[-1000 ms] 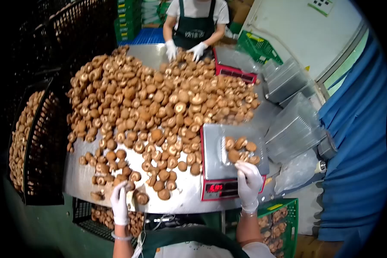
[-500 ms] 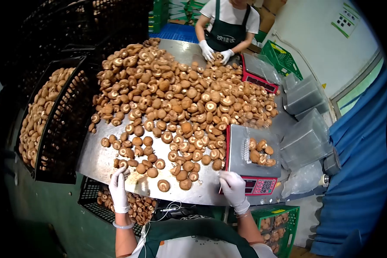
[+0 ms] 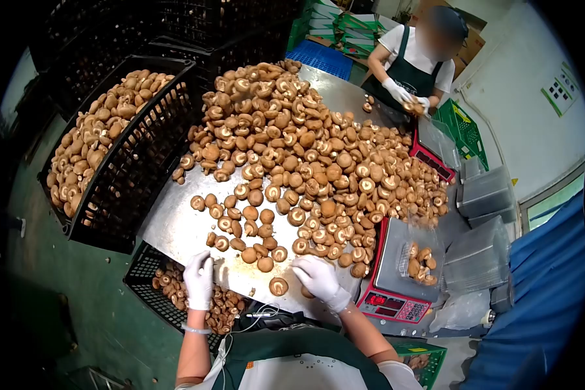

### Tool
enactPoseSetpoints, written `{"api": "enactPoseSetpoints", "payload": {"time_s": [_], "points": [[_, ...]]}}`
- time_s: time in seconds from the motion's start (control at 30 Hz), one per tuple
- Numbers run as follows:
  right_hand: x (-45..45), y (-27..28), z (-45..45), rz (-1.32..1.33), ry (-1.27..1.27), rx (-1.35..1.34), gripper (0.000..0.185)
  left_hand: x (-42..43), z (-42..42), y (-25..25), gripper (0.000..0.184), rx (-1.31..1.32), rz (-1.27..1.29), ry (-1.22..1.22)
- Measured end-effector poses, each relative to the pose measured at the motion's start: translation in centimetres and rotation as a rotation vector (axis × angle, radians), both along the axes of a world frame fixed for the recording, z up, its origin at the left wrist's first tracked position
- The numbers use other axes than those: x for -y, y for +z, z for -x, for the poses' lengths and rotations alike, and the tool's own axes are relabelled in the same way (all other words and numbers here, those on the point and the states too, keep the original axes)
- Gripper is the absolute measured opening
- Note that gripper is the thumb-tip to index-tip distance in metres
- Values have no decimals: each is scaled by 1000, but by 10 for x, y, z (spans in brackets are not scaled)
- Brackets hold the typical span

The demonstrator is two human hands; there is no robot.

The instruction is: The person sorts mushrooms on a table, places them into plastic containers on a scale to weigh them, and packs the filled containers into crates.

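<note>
My left hand [image 3: 198, 281], in a white glove, is at the table's front left edge, close to a black crate [image 3: 150, 276] of mushrooms below. Its fingers are curled; anything inside them is hidden. My right hand [image 3: 318, 278], gloved too, is cupped over shiitake mushrooms near the front edge, and one mushroom [image 3: 307, 292] peeks out beneath the palm. Between my hands a single shiitake mushroom [image 3: 279, 286] lies on the metal table [image 3: 175, 218]. Loose mushrooms [image 3: 250, 227] are scattered just beyond, in front of a large heap [image 3: 305, 140].
A red scale [image 3: 396, 305] bears a clear tray of mushrooms [image 3: 422, 263] at right. Clear plastic boxes [image 3: 478, 257] are stacked beside it. A full black crate [image 3: 133, 169] stands at left. Across the table, a co-worker [image 3: 412, 71] in white gloves handles mushrooms by a second scale [image 3: 433, 159].
My right hand has moved left from beside the scale onto mushrooms. My left hand has shifted slightly relative to the table edge. The view has turned, and the scale's display is now lit.
</note>
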State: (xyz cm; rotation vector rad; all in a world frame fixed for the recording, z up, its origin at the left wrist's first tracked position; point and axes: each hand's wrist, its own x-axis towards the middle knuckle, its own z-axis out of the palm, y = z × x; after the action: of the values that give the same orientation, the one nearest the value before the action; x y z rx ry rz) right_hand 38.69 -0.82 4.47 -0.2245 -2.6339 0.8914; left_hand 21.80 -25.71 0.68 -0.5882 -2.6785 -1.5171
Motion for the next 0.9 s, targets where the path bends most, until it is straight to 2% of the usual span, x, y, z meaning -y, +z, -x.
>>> {"api": "enactPoseSetpoints", "payload": {"time_s": [0.03,0.1,0.23,0.3,0.33,0.37,0.43,0.47,0.53,0.63,0.7,0.73,0.77,0.8,0.83,0.87,0.9], "points": [[3,-4,13,3,26,-8,10,-10,4,0,20,-70,77,-59],[6,-7,30,3,55,-8,12,-32,12,1,23,-165,72,-183],[6,-22,51,41,107,177,13,-61,26,-17,33,-407,433,-405],[1,-31,62,151,21,206,16,-60,27,-21,33,-415,523,-409],[-1,-29,69,241,-31,264,22,-58,28,-17,32,-287,452,-380],[-5,-41,74,206,-61,193,33,-58,28,-16,32,-160,380,-349],[-12,-46,87,183,-97,202,46,-49,25,-23,30,-94,108,-151],[-14,-49,93,201,-104,272,55,-43,27,-26,30,-89,120,-147],[-16,-54,103,117,-88,301,60,-34,33,-26,28,802,-515,-11],[-15,-68,113,77,-97,377,61,-23,39,-25,27,838,-481,21],[-14,-76,115,180,-102,298,59,-17,41,-25,26,728,-409,29],[-12,-80,115,204,-125,296,57,-15,41,-11,26,503,-220,70],[-9,-86,115,196,-115,147,56,-15,42,-4,26,276,-33,113],[-4,-84,115,262,-116,178,55,-6,46,-14,27,55,80,96],[3,-82,116,329,-119,209,55,0,50,-26,27,49,77,101],[12,-82,117,506,-109,269,55,5,55,-38,27,177,6,66],[19,-99,119,548,-55,335,55,10,58,-47,26,309,-65,28]]}}
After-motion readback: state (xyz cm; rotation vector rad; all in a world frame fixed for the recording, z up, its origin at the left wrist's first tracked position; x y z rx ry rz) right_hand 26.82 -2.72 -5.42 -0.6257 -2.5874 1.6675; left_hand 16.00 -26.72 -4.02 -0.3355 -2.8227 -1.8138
